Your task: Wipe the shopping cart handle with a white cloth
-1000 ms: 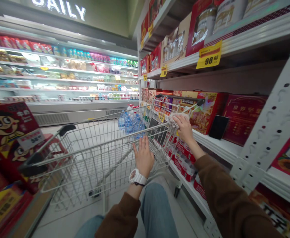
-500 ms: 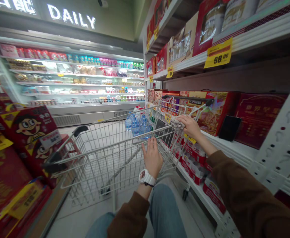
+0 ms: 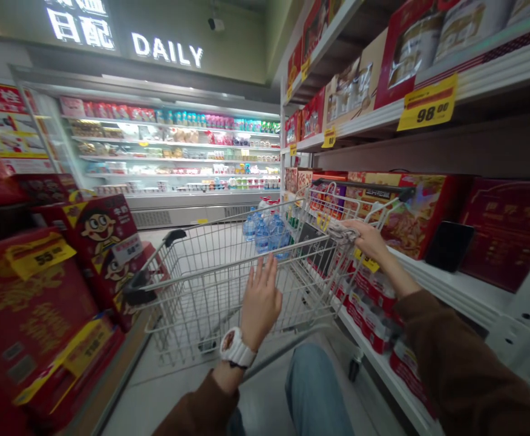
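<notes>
Since half a second ago the view has swung left, so the cart (image 3: 219, 269) and the shelving sit further right in the frame; against the wire side, the left hand (image 3: 260, 303) has shifted leftward too. From my remote seat I read that hand, near the centre, as loose: fingers straight and close together, nothing in them, tips by the cart's upper rail, though I can't tell whether they touch it. A white watch (image 3: 236, 347) circles the wrist.

Right of centre, I see the right hand (image 3: 369, 239) with its fingers closed on a crumpled pale cloth (image 3: 342, 231), which lies against the cart's frame below the dark handle (image 3: 360, 186). Further right, a phone (image 3: 450, 247) leans on red boxes on the shelf. Beyond the cart, I make out blue water bottles (image 3: 265, 229) standing on the floor, with a lit refrigerated case (image 3: 201, 198) at upper left.
</notes>
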### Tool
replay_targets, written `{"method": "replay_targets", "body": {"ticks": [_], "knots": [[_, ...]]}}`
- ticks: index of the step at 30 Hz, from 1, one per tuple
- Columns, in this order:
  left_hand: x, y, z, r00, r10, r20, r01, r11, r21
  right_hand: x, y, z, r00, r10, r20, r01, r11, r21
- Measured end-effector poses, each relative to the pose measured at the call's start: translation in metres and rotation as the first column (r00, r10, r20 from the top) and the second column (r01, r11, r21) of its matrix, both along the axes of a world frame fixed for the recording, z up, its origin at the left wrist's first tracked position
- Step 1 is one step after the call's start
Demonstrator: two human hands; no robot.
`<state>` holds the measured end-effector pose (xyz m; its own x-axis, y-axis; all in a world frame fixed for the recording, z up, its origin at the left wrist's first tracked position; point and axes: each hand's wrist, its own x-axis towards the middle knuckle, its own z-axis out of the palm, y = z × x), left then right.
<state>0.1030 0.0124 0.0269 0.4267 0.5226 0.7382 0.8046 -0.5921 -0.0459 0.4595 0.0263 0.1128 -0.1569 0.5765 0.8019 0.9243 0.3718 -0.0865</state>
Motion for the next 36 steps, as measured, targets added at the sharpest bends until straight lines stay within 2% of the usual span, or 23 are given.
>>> {"method": "replay_targets", "body": {"ticks": [2,4,8,10,11,13,17,19,21,23,25,28,33,36], "knots": [[-0.028,0.004,0.010,0.995,0.095,0.035,-0.096,0.995,0.034,-0.009,0.003,0.000,0.998,-0.054,-0.012,0.054,0.999,-0.005],[-0.047,0.010,0.016,0.983,0.173,0.064,-0.175,0.984,0.028,-0.038,0.008,-0.002,0.999,-0.049,0.009,0.049,0.999,-0.007],[-0.059,0.022,0.013,0.977,0.203,0.072,-0.201,0.979,-0.032,-0.122,0.011,-0.012,0.982,0.140,0.126,-0.139,0.990,-0.014],[-0.062,0.027,0.009,0.975,0.205,0.092,-0.202,0.979,-0.035,-0.149,0.011,-0.019,0.964,0.196,0.179,-0.196,0.980,-0.020],[-0.067,0.029,0.008,0.972,0.212,0.105,-0.210,0.977,-0.030,-0.154,0.011,-0.021,0.960,0.205,0.190,-0.205,0.979,-0.021],[-0.083,0.035,0.006,0.962,0.240,0.126,-0.240,0.971,-0.018,-0.145,0.012,-0.024,0.965,0.192,0.177,-0.192,0.981,-0.017],[-0.137,0.045,0.004,0.925,0.342,0.163,-0.347,0.938,0.000,-0.082,0.020,-0.022,0.989,0.113,0.095,-0.115,0.993,0.010],[-0.158,0.048,0.002,0.928,0.341,0.150,-0.344,0.939,0.000,-0.056,0.026,-0.021,0.997,0.058,0.051,-0.060,0.998,0.037],[-0.168,0.048,0.001,0.936,0.322,0.141,-0.323,0.946,-0.016,-0.048,0.030,-0.023,1.000,-0.002,0.025,0.000,0.998,0.060],[-0.168,0.047,0.001,0.938,0.314,0.149,-0.312,0.949,-0.040,-0.060,0.033,-0.027,0.999,-0.037,0.009,0.036,0.996,0.085],[-0.164,0.047,0.000,0.933,0.319,0.167,-0.313,0.948,-0.058,-0.088,0.035,-0.034,0.999,-0.038,0.004,0.038,0.994,0.105],[-0.160,0.047,0.000,0.928,0.321,0.190,-0.314,0.947,-0.066,-0.147,0.035,-0.043,1.000,-0.005,0.008,0.004,0.994,0.112],[-0.161,0.047,-0.001,0.935,0.299,0.193,-0.289,0.954,-0.077,-0.255,0.032,-0.051,0.998,0.055,-0.009,-0.054,0.997,0.058],[-0.162,0.043,0.002,0.940,0.289,0.184,-0.275,0.957,-0.096,-0.309,0.028,-0.053,0.990,0.137,0.024,-0.137,0.990,0.007]]}}
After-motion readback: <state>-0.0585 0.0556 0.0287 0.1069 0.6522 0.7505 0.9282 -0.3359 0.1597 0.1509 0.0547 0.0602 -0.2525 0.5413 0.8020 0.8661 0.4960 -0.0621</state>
